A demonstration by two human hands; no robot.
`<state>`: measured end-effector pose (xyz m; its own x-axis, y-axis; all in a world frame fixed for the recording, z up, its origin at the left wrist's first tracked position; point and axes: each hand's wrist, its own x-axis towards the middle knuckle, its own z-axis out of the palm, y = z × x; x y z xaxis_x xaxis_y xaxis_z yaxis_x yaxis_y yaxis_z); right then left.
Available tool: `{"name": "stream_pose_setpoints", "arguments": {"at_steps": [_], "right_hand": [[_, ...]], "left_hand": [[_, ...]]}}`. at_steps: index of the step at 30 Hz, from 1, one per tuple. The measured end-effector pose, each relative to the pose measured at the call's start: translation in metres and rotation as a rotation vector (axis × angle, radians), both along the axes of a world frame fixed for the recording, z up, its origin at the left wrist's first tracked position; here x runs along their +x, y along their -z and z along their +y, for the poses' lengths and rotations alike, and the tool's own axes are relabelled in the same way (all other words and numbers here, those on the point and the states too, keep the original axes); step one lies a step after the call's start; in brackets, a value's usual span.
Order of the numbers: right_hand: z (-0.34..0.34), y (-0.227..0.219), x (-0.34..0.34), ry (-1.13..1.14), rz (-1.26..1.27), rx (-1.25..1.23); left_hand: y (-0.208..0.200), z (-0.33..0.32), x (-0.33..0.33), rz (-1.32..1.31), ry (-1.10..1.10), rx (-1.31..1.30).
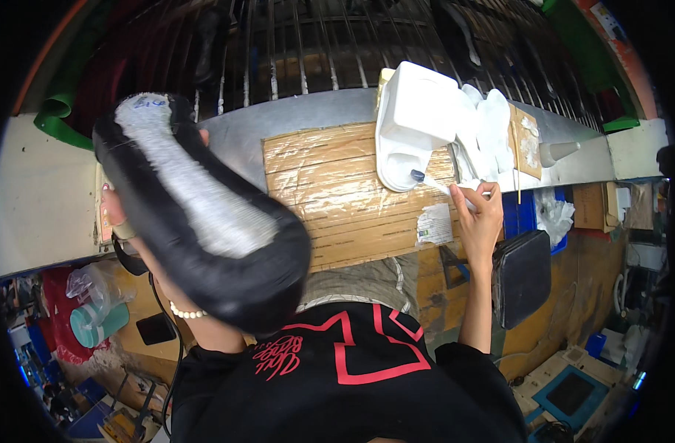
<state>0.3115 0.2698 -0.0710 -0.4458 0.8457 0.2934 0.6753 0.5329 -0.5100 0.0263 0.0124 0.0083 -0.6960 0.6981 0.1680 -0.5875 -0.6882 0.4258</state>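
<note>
My left hand (114,208) is closed around a black lasted shoe upper (293,244), raised at the left with its underside facing up. A pale, rough-textured strip (204,196) runs along the middle of that underside. Most of the palm and fingers are hidden behind the shoe upper. On the right, my right hand (481,218) pinches the white handle of a small brush (439,185). The brush's dark tip is at the shallow dish end of a white plastic container (418,103), whose boxy part rises behind it.
Brown cardboard under clear tape (330,192) covers part of the metal bench (238,144). White shoe-shaped pieces (492,125), a thin wooden stick (519,162) and a grey cone-shaped nozzle (559,153) are right of the container. Metal bars (304,63) stretch across the back.
</note>
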Motion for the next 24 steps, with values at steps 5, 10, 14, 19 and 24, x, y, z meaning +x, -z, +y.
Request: {"name": "stream_pose_setpoints", "arguments": {"at_steps": [5,10,14,19,24], "right_hand": [[-0.004,-0.031,-0.020,-0.260,0.599,-0.594],[-0.021,-0.083,-0.052,-0.761,0.690,-0.452],[-0.033,-0.099,-0.081,-0.850,0.648,-0.341],[-0.042,-0.111,-0.101,-0.837,0.621,-0.202],[-0.039,-0.123,-0.117,-0.843,0.528,-0.026]], "left_hand": [[0.008,-0.003,0.011,-0.021,-0.206,-0.344],[-0.001,0.004,0.017,0.079,-0.212,-0.323],[-0.011,0.007,0.024,0.040,-0.195,-0.274],[-0.020,0.004,0.027,0.121,-0.061,-0.283],[-0.025,0.002,0.035,0.295,0.074,-0.377]]}}
